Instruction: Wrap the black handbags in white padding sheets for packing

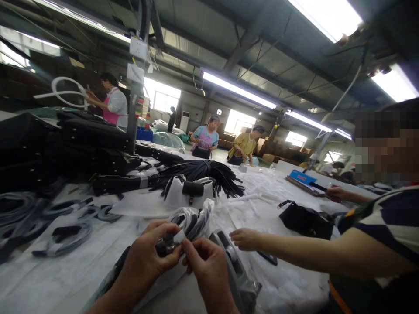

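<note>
A dark strap [194,220], coiled and wrapped in clear plastic, is between my two hands at the front of the table. My left hand [152,250] grips the bundle from the left, fingers curled round it. A small white band or piece of tape [179,237] crosses the bundle at the fingertips. My right hand [206,261] is closed, thumb and fingers pinching by that white piece. Just right of it stands a grey device [234,257], perhaps a tape dispenser. Behind the bundle sits a bag [190,190] with a black flap and white wrapping.
A co-worker's hand [245,239] reaches in from the right, beside the grey device. Black bags [94,144] are piled at left, near wrapped coiled straps [70,237]. Loose black straps [209,172] lie mid-table. Another black bag [304,218] rests at right.
</note>
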Motion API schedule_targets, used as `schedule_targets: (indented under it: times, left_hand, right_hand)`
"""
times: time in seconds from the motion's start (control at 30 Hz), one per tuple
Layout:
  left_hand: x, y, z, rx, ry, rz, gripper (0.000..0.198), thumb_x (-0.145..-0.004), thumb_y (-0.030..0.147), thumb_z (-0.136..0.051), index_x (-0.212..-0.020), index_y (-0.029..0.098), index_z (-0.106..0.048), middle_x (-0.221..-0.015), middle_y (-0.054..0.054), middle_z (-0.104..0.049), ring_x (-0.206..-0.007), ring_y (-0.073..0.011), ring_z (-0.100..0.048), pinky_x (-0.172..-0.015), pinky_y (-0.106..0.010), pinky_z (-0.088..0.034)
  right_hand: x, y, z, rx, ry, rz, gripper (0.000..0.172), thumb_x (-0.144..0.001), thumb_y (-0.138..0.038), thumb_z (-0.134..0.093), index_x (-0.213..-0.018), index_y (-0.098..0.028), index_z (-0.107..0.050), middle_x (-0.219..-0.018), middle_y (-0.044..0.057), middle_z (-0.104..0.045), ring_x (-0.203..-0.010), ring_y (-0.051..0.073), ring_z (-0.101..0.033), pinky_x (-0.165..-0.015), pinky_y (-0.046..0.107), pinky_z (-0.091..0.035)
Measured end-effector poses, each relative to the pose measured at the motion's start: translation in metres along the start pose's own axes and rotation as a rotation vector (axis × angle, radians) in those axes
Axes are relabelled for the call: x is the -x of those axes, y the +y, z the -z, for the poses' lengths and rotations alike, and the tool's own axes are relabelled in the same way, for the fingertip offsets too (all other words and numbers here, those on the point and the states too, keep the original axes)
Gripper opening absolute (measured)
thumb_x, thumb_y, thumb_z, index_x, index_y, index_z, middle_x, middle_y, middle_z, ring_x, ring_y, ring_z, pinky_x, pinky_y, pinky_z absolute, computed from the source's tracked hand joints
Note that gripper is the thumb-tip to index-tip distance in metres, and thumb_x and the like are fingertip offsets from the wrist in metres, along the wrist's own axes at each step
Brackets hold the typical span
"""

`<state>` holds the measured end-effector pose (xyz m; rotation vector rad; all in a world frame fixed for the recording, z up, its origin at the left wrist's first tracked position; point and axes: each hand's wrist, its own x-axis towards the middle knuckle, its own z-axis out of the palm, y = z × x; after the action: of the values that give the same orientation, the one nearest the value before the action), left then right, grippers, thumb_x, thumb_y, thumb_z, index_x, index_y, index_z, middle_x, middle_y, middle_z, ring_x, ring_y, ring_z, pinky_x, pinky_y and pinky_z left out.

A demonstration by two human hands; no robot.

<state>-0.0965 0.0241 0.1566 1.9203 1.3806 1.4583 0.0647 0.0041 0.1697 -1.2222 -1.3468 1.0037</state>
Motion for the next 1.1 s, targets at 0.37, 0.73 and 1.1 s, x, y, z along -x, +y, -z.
schedule_targets:
  times: [0.37,0.73,1.1]
  left_hand:
    - [0.000,-0.010,0.000,-0.093,0.005,-0.024,0.029,-0.068,0.040,-0.074,-0.094,0.031,-0.072,-0.107,-0.001,-0.068,-0.098,-0.0230,-0.069,-0.081,-0.027,-0.056]
    - [0.002,0.001,0.001,-0.163,-0.066,-0.006,0.030,-0.068,0.045,-0.076,-0.094,0.031,-0.072,-0.104,0.002,-0.071,-0.092,-0.0206,-0.071,-0.078,-0.022,-0.056]
    - [-0.001,-0.006,0.010,-0.240,-0.201,0.084,0.038,-0.070,0.056,-0.073,-0.100,0.033,-0.072,-0.097,0.005,-0.077,-0.089,-0.0215,-0.073,-0.078,-0.021,-0.058]
  right_hand:
    - [0.007,0.009,0.009,-0.080,-0.127,0.039,0.025,-0.088,-0.036,-0.065,-0.082,-0.014,-0.074,-0.076,0.006,-0.074,-0.060,0.014,-0.065,-0.059,0.021,-0.048]
    - [0.011,0.010,0.014,-0.249,-0.101,-0.001,0.024,-0.085,-0.034,-0.070,-0.098,-0.016,-0.061,-0.072,0.003,-0.073,-0.061,0.017,-0.069,-0.062,0.025,-0.052]
    - [0.006,0.027,-0.004,-0.773,-0.147,-0.148,0.042,-0.065,-0.041,-0.089,-0.093,-0.014,-0.073,-0.084,0.006,-0.074,-0.067,0.015,-0.068,-0.062,0.023,-0.054]
